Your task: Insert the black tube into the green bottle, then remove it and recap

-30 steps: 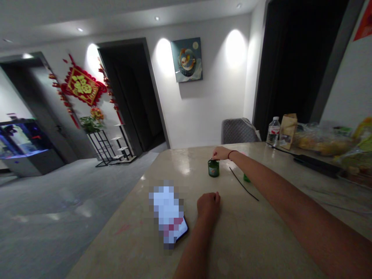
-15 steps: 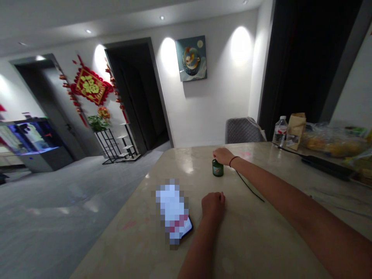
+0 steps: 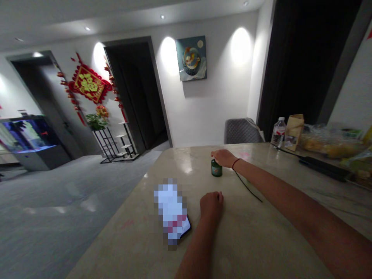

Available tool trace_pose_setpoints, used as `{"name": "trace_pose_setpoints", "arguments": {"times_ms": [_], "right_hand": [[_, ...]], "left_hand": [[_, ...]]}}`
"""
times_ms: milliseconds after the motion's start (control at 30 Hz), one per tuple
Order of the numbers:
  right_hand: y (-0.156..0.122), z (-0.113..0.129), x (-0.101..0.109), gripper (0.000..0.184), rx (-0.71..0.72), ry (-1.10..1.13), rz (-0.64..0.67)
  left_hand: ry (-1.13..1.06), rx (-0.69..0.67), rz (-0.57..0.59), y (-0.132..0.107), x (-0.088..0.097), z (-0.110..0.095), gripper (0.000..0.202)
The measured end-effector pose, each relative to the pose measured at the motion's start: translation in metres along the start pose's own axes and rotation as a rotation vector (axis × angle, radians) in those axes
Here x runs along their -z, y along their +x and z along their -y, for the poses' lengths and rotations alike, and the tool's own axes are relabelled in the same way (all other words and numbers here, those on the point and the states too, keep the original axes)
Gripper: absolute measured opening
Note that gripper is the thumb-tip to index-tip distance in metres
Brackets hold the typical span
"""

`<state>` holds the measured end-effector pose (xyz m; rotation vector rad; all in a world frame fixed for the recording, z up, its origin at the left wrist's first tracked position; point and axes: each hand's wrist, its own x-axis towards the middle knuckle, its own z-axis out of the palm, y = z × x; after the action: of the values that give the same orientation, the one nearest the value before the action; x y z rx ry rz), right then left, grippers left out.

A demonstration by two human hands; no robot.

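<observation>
A small dark green jar [image 3: 216, 170] with a pale label stands upright on the stone-look table [image 3: 250, 236]. My right hand [image 3: 224, 158], reaching across from the right with a thin dark band at its wrist, is closed over the jar's top. The fingers hide the lid. My left hand [image 3: 211, 202] rests on the tabletop nearer to me, curled into a loose fist, apart from the jar. Left of it lies a phone [image 3: 186, 227], its lit screen mostly blurred out.
A black cable [image 3: 247, 187] runs from beneath my right wrist. At the right stand a water bottle [image 3: 278, 132], a paper bag [image 3: 294, 132], a long black object [image 3: 324, 167] and plastic bags [image 3: 331, 141] of food. Beyond the far edge is a grey chair [image 3: 243, 131].
My right wrist has tilted slightly while the hand stays on the jar's top. The jar and my left hand keep their places; the whole view has shifted a little.
</observation>
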<state>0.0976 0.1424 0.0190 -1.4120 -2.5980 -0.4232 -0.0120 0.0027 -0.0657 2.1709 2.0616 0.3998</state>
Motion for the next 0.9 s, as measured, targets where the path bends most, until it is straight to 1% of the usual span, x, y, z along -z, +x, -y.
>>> {"name": "trace_pose_setpoints", "arguments": {"times_ms": [100,267,333,500,633,800,900], "right_hand": [[-0.002,-0.001,-0.003,0.028,-0.017,-0.005,-0.017],[-0.001,-0.005,-0.005,0.028,-0.096,0.125,-0.05],[0.003,-0.007,-0.003,0.029,-0.109,0.154,-0.024],[0.016,-0.008,0.006,0.032,-0.023,0.083,0.09],[0.023,-0.003,0.011,0.031,0.0,0.058,0.133],[0.028,-0.005,0.009,0.03,-0.013,0.063,0.191],[0.028,-0.009,0.005,0.032,-0.034,0.077,0.184]], "left_hand": [[-0.005,-0.001,-0.016,0.0,0.0,0.0,0.047],[-0.013,-0.004,-0.015,0.001,-0.002,0.002,0.046],[-0.015,-0.006,-0.015,0.001,-0.002,0.002,0.046],[-0.013,-0.01,-0.019,0.001,-0.004,0.004,0.045],[-0.017,-0.009,-0.008,0.002,-0.004,0.004,0.045],[-0.023,0.004,0.018,0.002,-0.002,0.003,0.046],[-0.027,0.001,0.019,0.002,-0.002,0.002,0.046]]}}
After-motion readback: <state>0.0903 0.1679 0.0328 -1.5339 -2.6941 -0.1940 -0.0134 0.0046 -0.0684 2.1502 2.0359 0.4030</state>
